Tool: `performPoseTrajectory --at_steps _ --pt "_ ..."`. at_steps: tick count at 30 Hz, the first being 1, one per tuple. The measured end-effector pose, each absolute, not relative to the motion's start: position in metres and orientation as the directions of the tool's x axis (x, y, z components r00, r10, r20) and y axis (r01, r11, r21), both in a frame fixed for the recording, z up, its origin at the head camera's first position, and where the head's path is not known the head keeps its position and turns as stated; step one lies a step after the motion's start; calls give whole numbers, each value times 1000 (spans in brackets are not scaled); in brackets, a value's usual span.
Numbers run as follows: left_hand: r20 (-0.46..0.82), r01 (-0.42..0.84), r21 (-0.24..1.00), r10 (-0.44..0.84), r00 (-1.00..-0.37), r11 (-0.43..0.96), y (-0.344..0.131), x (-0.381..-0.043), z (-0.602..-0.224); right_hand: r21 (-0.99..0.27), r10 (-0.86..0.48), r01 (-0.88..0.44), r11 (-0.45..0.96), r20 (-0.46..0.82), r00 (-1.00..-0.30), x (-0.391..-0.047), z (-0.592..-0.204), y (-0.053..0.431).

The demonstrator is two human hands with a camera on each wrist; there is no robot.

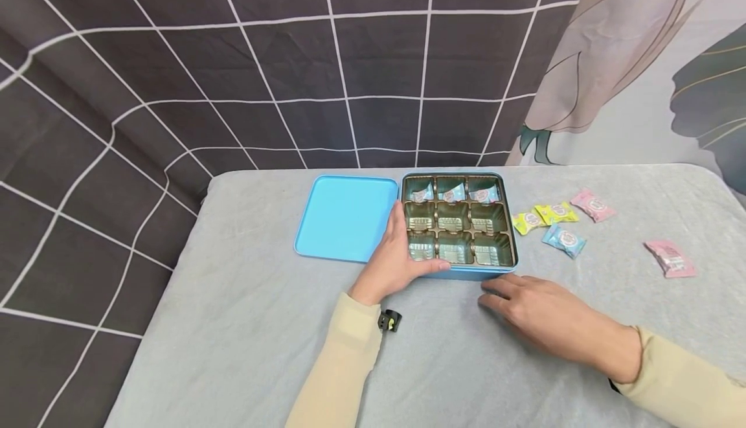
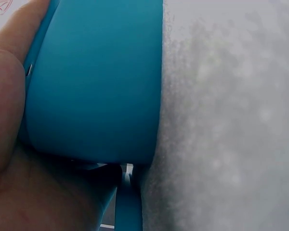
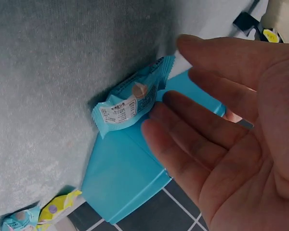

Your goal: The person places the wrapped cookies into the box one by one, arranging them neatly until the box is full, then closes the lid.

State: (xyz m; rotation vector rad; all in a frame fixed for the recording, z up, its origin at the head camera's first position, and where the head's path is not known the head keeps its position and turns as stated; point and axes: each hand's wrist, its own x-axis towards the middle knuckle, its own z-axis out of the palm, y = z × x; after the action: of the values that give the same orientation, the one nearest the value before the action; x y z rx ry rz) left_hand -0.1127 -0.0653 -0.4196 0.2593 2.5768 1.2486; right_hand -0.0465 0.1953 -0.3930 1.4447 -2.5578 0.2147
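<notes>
A blue box (image 1: 466, 273) holds a brown plastic tray (image 1: 445, 229) of several compartments. Three blue wrapped candies (image 1: 452, 193) sit in its back row. My left hand (image 1: 392, 259) grips the box at its front left corner, thumb along the front rim and fingers along the left side. In the left wrist view the thumb and palm lie against the blue wall (image 2: 96, 82). My right hand (image 1: 542, 311) is by the front right corner, fingers loosely extended. Beside those fingers, a blue wrapped candy (image 3: 132, 98) lies against the box; the head view hides it.
The blue lid (image 1: 346, 217) lies left of the box. To the right are two yellow candies (image 1: 556, 212), another blue candy (image 1: 564, 241) and two pink candies (image 1: 670, 259) on the grey cloth (image 1: 250, 331). A dark checked curtain (image 1: 379, 59) hangs behind the table.
</notes>
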Motion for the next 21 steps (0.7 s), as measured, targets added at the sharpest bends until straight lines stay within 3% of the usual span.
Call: performPoseTrajectory --at_steps 8,21 --pt "-166 38 786 270 -948 617 -65 -112 -417 16 -817 -833 554 203 -539 -46 -399 194" --pt "-169 34 786 267 -949 617 -65 -112 -416 81 -842 -855 512 244 -481 -46 -403 200"
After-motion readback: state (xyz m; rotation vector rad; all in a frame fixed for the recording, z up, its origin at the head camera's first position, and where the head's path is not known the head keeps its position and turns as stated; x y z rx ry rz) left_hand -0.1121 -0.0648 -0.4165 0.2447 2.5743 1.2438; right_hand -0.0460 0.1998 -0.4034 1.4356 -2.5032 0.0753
